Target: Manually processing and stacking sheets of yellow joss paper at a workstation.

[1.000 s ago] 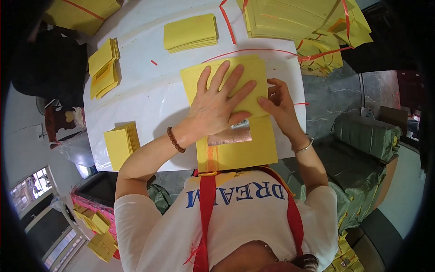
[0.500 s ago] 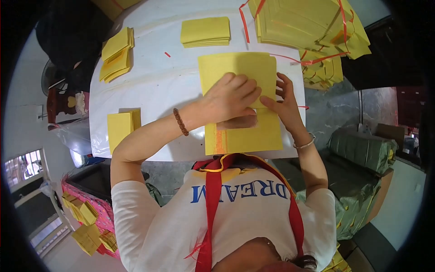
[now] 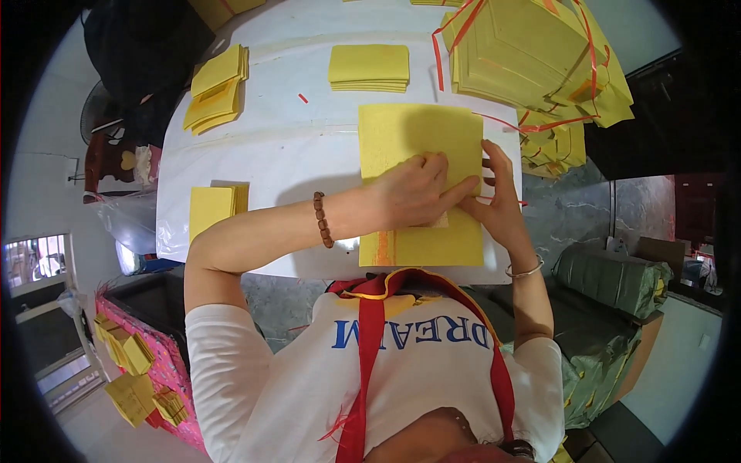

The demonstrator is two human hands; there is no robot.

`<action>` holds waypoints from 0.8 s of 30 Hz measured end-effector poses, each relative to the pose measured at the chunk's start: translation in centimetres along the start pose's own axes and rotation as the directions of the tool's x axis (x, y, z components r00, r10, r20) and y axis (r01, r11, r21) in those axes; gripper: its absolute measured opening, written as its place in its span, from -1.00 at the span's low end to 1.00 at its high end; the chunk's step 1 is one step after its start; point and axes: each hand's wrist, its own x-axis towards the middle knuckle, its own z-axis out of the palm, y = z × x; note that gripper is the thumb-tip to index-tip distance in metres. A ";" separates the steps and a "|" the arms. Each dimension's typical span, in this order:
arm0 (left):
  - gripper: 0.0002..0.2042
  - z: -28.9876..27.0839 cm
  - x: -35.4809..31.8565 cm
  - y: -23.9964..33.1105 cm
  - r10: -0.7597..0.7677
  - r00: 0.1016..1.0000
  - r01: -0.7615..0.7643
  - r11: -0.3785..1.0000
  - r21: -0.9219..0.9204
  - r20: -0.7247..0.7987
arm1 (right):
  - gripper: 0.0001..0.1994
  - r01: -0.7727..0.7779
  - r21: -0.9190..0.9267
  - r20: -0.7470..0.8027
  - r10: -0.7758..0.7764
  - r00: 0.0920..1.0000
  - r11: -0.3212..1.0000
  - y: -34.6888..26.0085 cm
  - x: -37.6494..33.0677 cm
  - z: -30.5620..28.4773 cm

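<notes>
Yellow paper sheets (image 3: 421, 127) lie near the table's front edge, with an orange patch showing at their lower left. My left hand (image 3: 413, 189) presses on them, fingers curled; whatever is inside the curl is hidden. A pale brownish edge shows beneath that hand, too small to make out. At the sheets' right edge is my right hand (image 3: 502, 204), its fingers apart and its thumb close to the left hand's fingers. A brown bead bracelet (image 3: 319, 220) circles my left wrist, and a light bangle (image 3: 525, 268) my right.
Folded yellow paper stacks rest at back centre (image 3: 369, 68), far left (image 3: 216, 89) and near left (image 3: 210, 210) on the white table (image 3: 270, 166). A large yellow bundle (image 3: 517, 58) with red straps fills the back right. Green wrapped bundles (image 3: 610, 282) stand on the right.
My left hand has come down and right, nearer to my right hand. The lower edge of the upper sheet, seen before, is now covered. The whole view has shifted slightly.
</notes>
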 end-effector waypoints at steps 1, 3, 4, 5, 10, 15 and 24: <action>-0.32 -0.2 -0.1 -0.1 0.013 1.000 -0.013 1.000 -0.004 0.001 | -0.18 0.087 -0.158 0.004 -0.088 0.996 0.984 -0.4 0.1 -0.2; -0.33 -0.7 -0.1 -0.4 0.026 1.000 -0.026 1.000 -0.004 0.001 | -0.22 0.119 -0.227 0.015 -0.118 0.993 0.967 -1.1 0.2 -0.4; -0.35 -0.9 -0.2 -0.7 0.016 1.000 -0.016 0.998 -0.054 0.015 | -0.25 0.147 -0.294 0.027 -0.145 0.989 0.945 -1.4 0.3 -0.5; -0.38 -1.2 -0.1 -0.9 0.008 1.000 -0.005 0.994 -0.105 0.028 | -0.25 0.149 -0.296 0.028 -0.147 0.989 0.944 -1.7 0.5 -0.6; -0.39 -2.0 -0.3 -2.4 0.010 0.996 0.011 0.971 -0.239 0.087 | -0.59 0.372 -0.602 0.202 -0.316 0.927 0.706 -2.0 1.5 -1.7; -0.44 -1.2 -1.2 -1.9 -0.137 0.986 0.095 0.930 -0.355 -0.095 | -0.65 0.339 -0.576 0.230 -0.250 0.941 0.744 -2.4 2.1 -2.4; -0.54 -1.9 -1.8 -3.3 -0.237 0.959 0.167 0.915 -0.368 -0.154 | -0.49 0.346 -0.492 0.096 -0.345 0.934 0.799 -2.4 2.6 -2.0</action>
